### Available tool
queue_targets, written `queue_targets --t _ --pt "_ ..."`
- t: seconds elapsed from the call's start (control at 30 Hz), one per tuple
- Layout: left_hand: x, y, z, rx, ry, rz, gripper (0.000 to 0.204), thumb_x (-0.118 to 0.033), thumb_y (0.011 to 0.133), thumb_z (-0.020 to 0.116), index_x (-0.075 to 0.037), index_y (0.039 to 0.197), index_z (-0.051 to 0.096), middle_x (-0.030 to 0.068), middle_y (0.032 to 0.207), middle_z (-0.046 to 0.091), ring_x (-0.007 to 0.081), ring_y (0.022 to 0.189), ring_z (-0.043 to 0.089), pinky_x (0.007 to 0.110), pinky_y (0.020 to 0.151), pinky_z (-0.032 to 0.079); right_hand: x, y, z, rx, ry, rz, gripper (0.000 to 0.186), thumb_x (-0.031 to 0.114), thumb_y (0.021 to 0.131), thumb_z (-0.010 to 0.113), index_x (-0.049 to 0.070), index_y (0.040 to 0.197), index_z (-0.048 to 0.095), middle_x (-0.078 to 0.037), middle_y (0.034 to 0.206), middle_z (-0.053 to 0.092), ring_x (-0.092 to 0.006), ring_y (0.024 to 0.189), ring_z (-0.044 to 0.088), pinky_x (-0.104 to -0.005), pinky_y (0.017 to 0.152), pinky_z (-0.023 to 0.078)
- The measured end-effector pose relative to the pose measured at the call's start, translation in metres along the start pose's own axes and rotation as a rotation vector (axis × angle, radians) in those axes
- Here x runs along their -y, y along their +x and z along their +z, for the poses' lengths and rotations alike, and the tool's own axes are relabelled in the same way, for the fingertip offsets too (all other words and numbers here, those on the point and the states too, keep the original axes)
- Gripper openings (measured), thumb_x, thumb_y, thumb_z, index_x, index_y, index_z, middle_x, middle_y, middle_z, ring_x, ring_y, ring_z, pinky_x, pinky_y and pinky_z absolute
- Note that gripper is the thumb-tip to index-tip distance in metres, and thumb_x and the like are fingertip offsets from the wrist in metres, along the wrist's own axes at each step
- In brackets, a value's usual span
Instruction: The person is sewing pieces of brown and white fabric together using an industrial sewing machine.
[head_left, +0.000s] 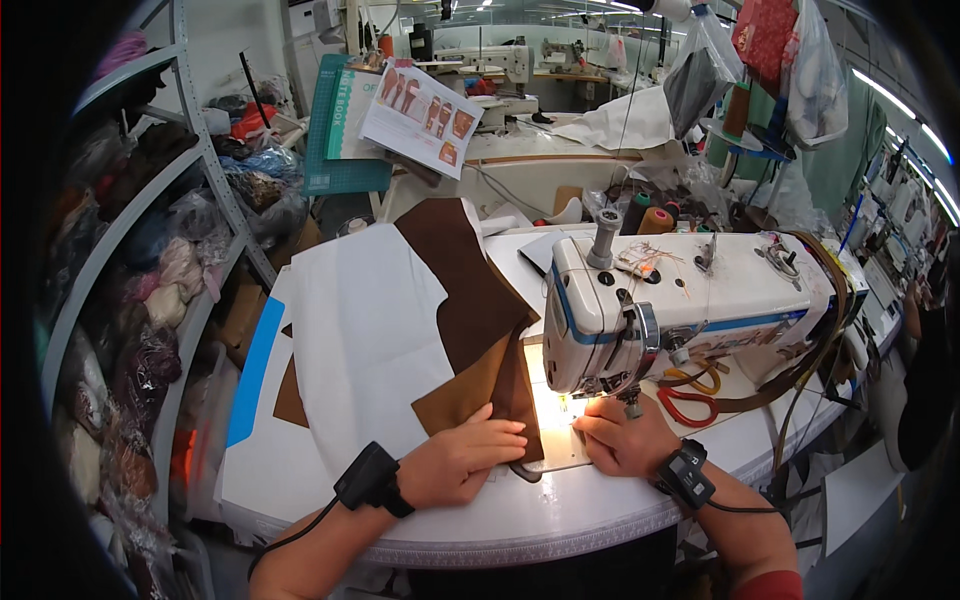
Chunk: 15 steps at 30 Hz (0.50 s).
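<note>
A white sewing machine (690, 290) with a blue stripe stands on the right of the white table, its lamp lighting the needle area. My right hand (630, 440) is beside the needle, fingers curled and thumb side toward the lit plate; whatever its fingertips may pinch is too small to tell. My left hand (455, 462) rests with fingers stretched out on the lower edge of a lighter brown fabric piece (462, 392), left of the needle. Dark brown fabric (455, 270) lies beyond it, partly under or beside a large white sheet (365, 330).
Red-handled scissors (688, 408) lie under the machine arm. Thread cones (655, 221) stand behind it. A printed sheet with pictures (422, 115) leans over a green cutting mat (322, 170) at the back. On the left, a metal shelf (195, 120) holds bagged materials.
</note>
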<state>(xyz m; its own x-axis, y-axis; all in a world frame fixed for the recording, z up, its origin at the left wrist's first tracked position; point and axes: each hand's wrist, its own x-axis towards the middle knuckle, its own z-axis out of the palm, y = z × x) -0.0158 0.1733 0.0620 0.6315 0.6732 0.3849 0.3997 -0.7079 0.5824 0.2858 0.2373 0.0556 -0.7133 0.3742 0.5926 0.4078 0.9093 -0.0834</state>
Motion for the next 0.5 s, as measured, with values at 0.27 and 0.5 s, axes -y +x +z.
queue_targets --t 0.27,0.5 --pt "-0.064 -0.043 -0.002 -0.087 -0.231 -0.152 0.034 0.005 0.086 0.066 -0.001 0.119 0.069 0.0167 0.128 0.067 0.0312 0.123 0.063 0.045 0.113 0.043 0.046 0.006 -0.01 0.071 0.179 -0.062 0.031 0.016 0.08 0.078 0.01 0.109 0.071 -0.003 0.087 0.063 -0.0222 0.083 0.064 -0.035 0.071 0.051" --pt "-0.041 -0.043 -0.011 -0.521 0.373 -0.465 0.051 -0.021 0.08 0.082 -0.003 0.124 0.063 0.0105 0.109 0.065 0.0312 0.11 0.054 0.044 0.095 0.044 0.074 0.014 -0.006 0.136 0.064 -0.068 0.033 0.011 0.084 0.075 0.012 0.116 0.071 0.0 0.077 0.056 -0.0186 0.072 0.058 -0.0332 0.067 0.047"
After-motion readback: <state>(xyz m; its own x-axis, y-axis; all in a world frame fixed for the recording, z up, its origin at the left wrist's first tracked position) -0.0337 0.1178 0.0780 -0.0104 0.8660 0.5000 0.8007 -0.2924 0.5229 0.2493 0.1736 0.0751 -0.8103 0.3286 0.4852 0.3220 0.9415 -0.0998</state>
